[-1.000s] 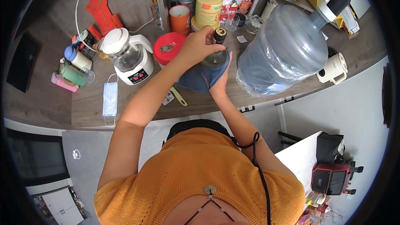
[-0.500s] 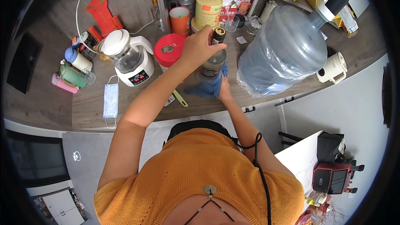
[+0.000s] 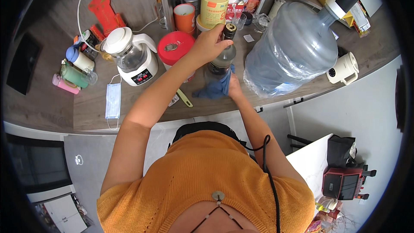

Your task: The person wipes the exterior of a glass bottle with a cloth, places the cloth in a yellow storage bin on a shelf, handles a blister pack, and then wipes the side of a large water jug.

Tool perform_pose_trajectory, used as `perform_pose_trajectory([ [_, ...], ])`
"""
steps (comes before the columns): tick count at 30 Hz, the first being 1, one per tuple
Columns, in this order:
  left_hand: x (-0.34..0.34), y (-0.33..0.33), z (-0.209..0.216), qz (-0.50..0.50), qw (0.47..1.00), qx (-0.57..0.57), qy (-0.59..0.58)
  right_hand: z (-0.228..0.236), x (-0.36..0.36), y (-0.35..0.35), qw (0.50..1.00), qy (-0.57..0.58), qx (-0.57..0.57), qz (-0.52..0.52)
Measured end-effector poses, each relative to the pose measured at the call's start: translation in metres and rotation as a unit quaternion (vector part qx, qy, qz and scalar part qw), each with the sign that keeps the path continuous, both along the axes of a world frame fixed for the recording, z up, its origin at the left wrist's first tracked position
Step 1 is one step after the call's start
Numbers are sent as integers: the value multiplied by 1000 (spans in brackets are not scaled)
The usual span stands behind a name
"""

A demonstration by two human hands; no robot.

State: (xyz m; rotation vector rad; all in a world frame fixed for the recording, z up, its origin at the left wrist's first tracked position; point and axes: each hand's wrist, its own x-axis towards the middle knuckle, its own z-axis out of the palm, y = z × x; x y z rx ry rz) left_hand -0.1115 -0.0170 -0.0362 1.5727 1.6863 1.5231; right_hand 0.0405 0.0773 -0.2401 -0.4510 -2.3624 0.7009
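Note:
My left hand (image 3: 212, 45) is closed round the neck of a clear glass bottle (image 3: 223, 58) with a black and gold cap, which stands upright or nearly so over the wooden counter. Low beside the bottle, my right hand (image 3: 234, 85) grips a blue cloth (image 3: 217, 88), part of which spreads on the counter. The cloth reaches up against the bottle's lower right side. Just left of my left wrist stands a tub with a red lid (image 3: 175, 46). A green-handled utensil (image 3: 184, 97) lies beneath my left forearm. Its far end is hidden.
A big blue water jug (image 3: 293, 49) in clear plastic stands to the right, with a cream kettle (image 3: 343, 69) beyond. On the left are a glass kettle on a white base (image 3: 131, 58), a face mask (image 3: 113, 100) and several bottles. Behind stand a yellow tin (image 3: 214, 9) and an orange cup (image 3: 184, 18).
The hands and bottle have hardly moved; the bottle's cap sits slightly further right and a little higher. The cloth stays bunched by its base, and the whole view has shifted slightly.

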Motion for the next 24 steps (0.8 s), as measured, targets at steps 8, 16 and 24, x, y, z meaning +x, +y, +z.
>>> perform_pose_trajectory([
  [8,-2,-10,13,64,995,-57,58,-5,25,-12,987,-95,68,-107],
  [16,-18,-9,-3,52,996,14,68,59,14,22,974,32,-138,-179],
  [24,-28,-16,0,10,1000,2,23,82,21,29,921,81,-365,-106],
])
